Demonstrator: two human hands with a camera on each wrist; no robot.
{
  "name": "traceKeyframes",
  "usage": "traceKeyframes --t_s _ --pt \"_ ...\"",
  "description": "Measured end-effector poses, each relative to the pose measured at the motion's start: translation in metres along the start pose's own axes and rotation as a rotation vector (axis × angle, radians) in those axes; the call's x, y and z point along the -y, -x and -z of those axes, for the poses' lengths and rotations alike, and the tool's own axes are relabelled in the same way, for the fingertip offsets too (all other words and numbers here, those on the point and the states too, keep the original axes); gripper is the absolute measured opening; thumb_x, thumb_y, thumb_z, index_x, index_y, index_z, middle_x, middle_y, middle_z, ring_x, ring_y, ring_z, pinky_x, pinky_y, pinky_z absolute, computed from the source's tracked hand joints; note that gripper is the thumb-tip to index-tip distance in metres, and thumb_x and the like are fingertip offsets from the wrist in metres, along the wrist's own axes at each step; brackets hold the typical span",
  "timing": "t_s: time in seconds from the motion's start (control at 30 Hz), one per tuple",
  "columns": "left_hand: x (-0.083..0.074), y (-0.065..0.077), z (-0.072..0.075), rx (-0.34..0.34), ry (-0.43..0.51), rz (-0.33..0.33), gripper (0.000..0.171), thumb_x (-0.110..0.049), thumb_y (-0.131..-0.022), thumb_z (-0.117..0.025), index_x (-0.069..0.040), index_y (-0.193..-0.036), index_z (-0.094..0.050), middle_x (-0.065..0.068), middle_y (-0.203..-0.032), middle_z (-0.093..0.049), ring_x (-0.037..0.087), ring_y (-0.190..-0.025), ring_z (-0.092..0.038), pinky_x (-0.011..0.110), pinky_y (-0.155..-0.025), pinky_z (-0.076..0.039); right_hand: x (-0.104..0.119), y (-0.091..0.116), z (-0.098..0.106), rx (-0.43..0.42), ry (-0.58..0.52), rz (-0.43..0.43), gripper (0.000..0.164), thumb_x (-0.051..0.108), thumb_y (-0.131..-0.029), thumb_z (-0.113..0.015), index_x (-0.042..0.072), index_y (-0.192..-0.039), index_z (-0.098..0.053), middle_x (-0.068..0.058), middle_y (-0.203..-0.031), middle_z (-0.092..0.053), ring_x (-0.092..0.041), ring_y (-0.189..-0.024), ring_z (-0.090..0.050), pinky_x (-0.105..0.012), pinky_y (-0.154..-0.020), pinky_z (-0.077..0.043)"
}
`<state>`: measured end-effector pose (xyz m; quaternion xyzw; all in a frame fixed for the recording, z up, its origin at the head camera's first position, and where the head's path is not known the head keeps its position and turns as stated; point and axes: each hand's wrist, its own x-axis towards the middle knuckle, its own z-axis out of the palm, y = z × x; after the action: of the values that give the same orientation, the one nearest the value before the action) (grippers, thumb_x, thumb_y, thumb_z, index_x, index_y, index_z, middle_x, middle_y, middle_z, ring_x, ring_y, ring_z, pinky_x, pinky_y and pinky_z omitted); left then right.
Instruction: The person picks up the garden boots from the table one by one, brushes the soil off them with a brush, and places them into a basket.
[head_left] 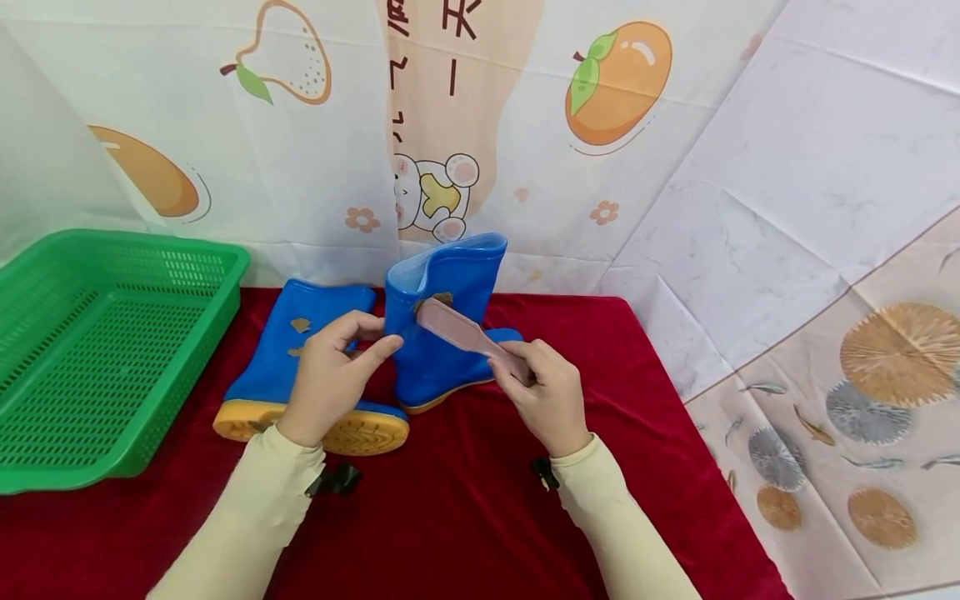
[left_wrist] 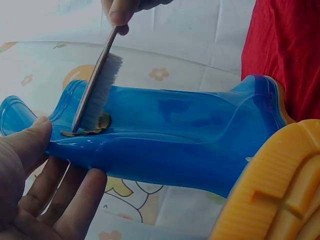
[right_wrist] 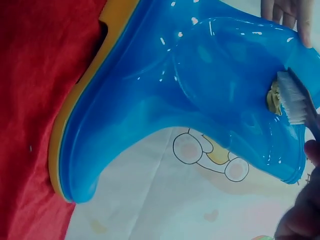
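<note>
Pale, creased sheeting [head_left: 315, 183] printed with fruit hangs behind velvety red cloth [head_left: 622, 417]. From the right hand [head_left: 547, 392], which grips a pinkish brush [head_left: 453, 325] by its handle, the brown patch [head_left: 444, 298] on the blue boot [head_left: 427, 362] lies toward ten o'clock; the brush's long axis follows that line, its pale bristles [left_wrist: 107, 80] meeting the patch. Closer to the shaft, the left hand [head_left: 337, 375] pinches its edge near the top. Smooth and glossy, this boot stands toe toward three o'clock; another boot [head_left: 262, 358] lies at eight, ridged yellow sole [head_left: 367, 433] showing. Perforated green basket [head_left: 198, 342]: nine o'clock.
</note>
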<state>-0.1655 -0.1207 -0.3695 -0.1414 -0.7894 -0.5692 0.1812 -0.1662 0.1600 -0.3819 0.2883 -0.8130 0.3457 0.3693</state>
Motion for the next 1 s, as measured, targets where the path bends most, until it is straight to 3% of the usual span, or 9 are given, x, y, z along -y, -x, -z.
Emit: traceKeyframes --t_s 0.2,0.43,0.63,0.77,1.0 --pt "-0.003 0.0008 -0.0009 0.043 0.004 -0.007 0.018 -0.014 -0.096 -0.075 -0.005 -0.111 -0.074 0.007 -0.104 -0.073 0.01 -0.089 -0.064 0.017 -0.072 -0.055 -0.0007 0.0006 -0.0009 -0.069 0.016 -0.033 0.006 0.01 -0.088 -0.078 0.005 -0.091 -0.076 0.001 -0.063 -0.053 -0.01 -0.054 -0.043 -0.023 -0.047 -0.037" --pt "-0.0025 0.0016 -0.0016 0.04 -0.006 0.007 0.02 -0.014 -0.096 -0.076 -0.003 -0.113 -0.073 0.008 -0.107 -0.073 0.011 -0.09 -0.064 0.017 -0.072 -0.055 -0.0003 0.0004 -0.0001 0.022 0.055 -0.13 0.011 0.015 -0.091 -0.078 0.007 -0.093 -0.071 0.004 -0.062 -0.049 -0.007 -0.053 -0.041 -0.022 -0.046 -0.037" --pt "-0.0028 0.0011 -0.0019 0.041 0.004 0.014 0.021 -0.014 -0.096 -0.076 -0.003 -0.113 -0.073 0.009 -0.107 -0.073 0.01 -0.091 -0.065 0.016 -0.074 -0.056 -0.001 0.0009 -0.0011 -0.005 0.076 -0.065 0.013 0.011 -0.089 -0.074 0.006 -0.101 -0.076 -0.001 -0.069 -0.059 -0.009 -0.057 -0.046 -0.024 -0.049 -0.041" --pt "-0.0034 0.0008 -0.0021 0.045 0.01 0.017 0.021 -0.015 -0.096 -0.075 -0.003 -0.114 -0.073 0.009 -0.107 -0.072 0.01 -0.092 -0.065 0.016 -0.075 -0.057 -0.0019 0.0003 -0.0018 -0.063 0.071 -0.036 0.012 0.009 -0.087 -0.08 0.007 -0.099 -0.079 -0.001 -0.065 -0.055 -0.011 -0.056 -0.043 -0.025 -0.049 -0.037" --pt "-0.0042 0.0007 -0.0017 0.073 0.004 0.007 0.018 -0.015 -0.096 -0.075 -0.006 -0.112 -0.074 0.007 -0.106 -0.073 0.009 -0.088 -0.067 0.016 -0.076 -0.056 -0.0003 -0.0009 -0.0033 -0.091 0.06 -0.047 0.033 0.01 -0.088 -0.082 0.007 -0.121 -0.077 0.0 -0.061 -0.051 -0.01 -0.055 -0.04 -0.024 -0.049 -0.033"
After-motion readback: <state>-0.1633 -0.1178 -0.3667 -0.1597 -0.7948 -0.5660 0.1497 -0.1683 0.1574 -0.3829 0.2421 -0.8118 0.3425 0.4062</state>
